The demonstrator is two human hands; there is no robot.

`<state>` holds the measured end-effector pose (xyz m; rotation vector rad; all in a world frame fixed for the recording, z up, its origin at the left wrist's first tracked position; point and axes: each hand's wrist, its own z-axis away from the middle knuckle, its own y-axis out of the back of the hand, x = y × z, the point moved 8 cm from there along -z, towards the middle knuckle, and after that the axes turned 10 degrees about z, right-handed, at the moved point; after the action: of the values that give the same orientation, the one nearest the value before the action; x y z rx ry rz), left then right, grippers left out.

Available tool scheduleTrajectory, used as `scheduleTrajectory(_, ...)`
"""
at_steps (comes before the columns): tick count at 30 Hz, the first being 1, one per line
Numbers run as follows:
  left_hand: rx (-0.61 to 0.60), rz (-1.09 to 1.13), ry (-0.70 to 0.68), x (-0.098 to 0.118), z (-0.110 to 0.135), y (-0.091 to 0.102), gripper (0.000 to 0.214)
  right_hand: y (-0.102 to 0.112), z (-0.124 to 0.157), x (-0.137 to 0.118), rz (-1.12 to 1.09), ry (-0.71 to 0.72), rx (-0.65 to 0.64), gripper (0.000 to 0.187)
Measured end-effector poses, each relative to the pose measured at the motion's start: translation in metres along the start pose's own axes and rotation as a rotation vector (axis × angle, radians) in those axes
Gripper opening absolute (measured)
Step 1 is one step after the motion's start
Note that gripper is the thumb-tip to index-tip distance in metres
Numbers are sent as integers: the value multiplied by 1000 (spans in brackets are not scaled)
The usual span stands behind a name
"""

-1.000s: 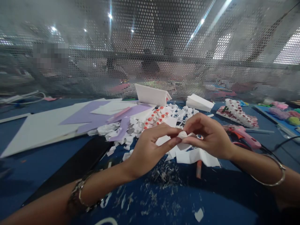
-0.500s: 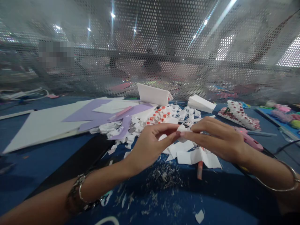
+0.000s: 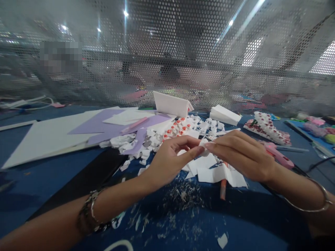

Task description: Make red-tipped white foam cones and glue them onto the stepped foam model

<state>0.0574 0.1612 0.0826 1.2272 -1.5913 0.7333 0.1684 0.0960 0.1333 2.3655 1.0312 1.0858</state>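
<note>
Between my hands is a small curled piece of white paper (image 3: 203,143). My left hand (image 3: 170,158) pinches it from the left with thumb and forefinger. The fingertips of my right hand (image 3: 243,155) close on its right side; part of the paper is hidden by them. Below my hands lie white paper pieces (image 3: 211,174), and an orange-tipped stick or pen (image 3: 223,190) sticks out from under them. Just beyond are crumpled paper bits (image 3: 149,139) and white paper pieces with red centres (image 3: 180,127).
White sheets (image 3: 47,139) and purple sheets (image 3: 91,122) lie at left, beside a black flat object (image 3: 86,179). Folded white cards (image 3: 170,104) stand at the back. At right are a pink glue gun (image 3: 278,155), a flower-covered shape (image 3: 269,129) and pompoms (image 3: 316,127). Paper scraps (image 3: 183,195) litter the front.
My right fingertips have drawn slightly right, and more of the white curled paper shows between my hands. The left hand keeps its pinch. Surrounding things stay put.
</note>
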Motion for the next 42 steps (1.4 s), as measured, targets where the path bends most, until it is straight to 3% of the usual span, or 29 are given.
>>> scheduleTrajectory(6,32,-43,-15,0,2,1,18,-6,5,1,2,-33,28,20)
scheduleTrajectory(20,-3,-195,-227,21,7,-4,11,-9,2,16,-368,-209,84,7)
scheduleTrajectory(27,-74,-132,-306,24,7,-6,8,-22,1,29,-628,-428,-33,12)
scheduleTrajectory(32,-77,-133,-262,22,7,-5,12,-26,1,31,-795,-462,-34,7)
scheduleTrajectory(37,-87,-179,-343,32,10,-7,13,-27,4,30,-855,-477,-12,2)
scheduleTrajectory(42,-15,-289,-441,40,14,-7,16,-29,9,34,-840,-548,56,8)
